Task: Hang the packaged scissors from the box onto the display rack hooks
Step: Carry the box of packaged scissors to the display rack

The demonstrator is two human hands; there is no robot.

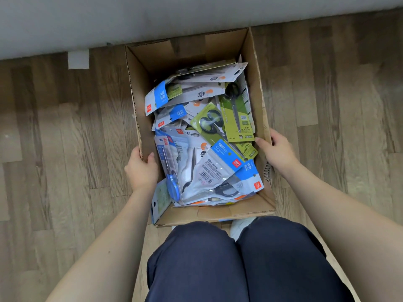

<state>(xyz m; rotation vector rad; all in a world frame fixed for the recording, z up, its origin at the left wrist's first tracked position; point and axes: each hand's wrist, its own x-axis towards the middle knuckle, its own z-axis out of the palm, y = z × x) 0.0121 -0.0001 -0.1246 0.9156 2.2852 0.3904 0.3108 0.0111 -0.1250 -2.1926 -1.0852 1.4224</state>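
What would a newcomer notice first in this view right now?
The open cardboard box on the wood floor, heaped with packaged scissors in blue, white and green. Next, the left hand and right hand gripping its two side walls.

Wood-plank floor (65,149) meets a grey wall (152,16).

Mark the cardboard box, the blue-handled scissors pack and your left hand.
cardboard box (255,62), head view, bare right inner wall.
blue-handled scissors pack (172,188), head view, blue handle.
left hand (141,171), head view, back of hand.
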